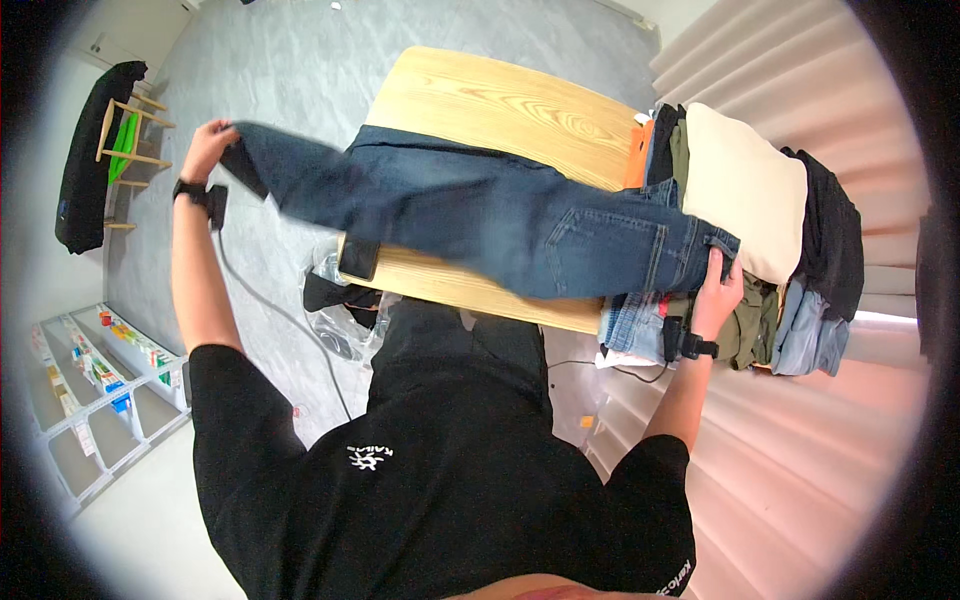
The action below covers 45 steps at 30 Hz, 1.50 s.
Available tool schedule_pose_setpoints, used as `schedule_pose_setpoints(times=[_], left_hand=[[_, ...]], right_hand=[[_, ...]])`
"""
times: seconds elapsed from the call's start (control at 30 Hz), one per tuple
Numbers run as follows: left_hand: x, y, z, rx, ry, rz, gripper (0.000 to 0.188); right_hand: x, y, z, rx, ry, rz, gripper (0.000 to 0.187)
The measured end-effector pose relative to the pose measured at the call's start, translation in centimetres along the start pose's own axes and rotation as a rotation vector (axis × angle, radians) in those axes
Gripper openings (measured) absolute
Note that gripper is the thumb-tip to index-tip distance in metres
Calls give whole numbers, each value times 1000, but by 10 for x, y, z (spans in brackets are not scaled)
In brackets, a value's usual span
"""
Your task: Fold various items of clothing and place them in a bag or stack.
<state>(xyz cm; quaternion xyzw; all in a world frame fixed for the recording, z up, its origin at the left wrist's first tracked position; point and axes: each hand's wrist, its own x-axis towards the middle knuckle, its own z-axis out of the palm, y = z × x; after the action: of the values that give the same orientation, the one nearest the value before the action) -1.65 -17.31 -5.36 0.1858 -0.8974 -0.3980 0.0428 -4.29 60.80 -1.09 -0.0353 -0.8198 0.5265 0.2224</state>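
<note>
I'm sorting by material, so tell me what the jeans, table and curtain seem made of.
Jeans: denim by the look, matt, with faded dark blue and pale pocket stitching. Table: wood or a wood-look laminate, smooth; the grain pattern shows but cannot settle which. Curtain: probably fabric, matt, since it hangs in soft folds; the fibre cannot be told.

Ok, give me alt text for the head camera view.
Dark blue jeans stretch across a light wooden table, the person's left hand holding the leg end and right hand holding the waistband. Stacked clothes sit at the table's right end.
</note>
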Motion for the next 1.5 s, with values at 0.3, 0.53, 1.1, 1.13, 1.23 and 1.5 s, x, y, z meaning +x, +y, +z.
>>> schedule_pose_setpoints(times=[0.3, 0.53, 1.1, 1.13, 1.23, 1.5], left_hand=[[50, -40, 113, 269, 72, -120, 23], [9, -72, 54, -162, -110, 0, 17], [35, -22, 245, 454, -264, 72, 51], [41, -25, 248, 512, -264, 50, 50], [53, -45, 256, 499, -242, 12, 41], [64, -68, 221, -448, -203, -94, 16]], right_hand=[[15, 2, 19, -501, 59, 79, 30], [-26, 45, -23, -200, 152, 102, 37], [-84, 58, -92, -625, -294, -27, 31], [-87, 56, -94, -630, -319, -52, 31], [-93, 53, -98, -694, -355, -49, 25], [-93, 61, -96, -724, -351, -20, 28]])
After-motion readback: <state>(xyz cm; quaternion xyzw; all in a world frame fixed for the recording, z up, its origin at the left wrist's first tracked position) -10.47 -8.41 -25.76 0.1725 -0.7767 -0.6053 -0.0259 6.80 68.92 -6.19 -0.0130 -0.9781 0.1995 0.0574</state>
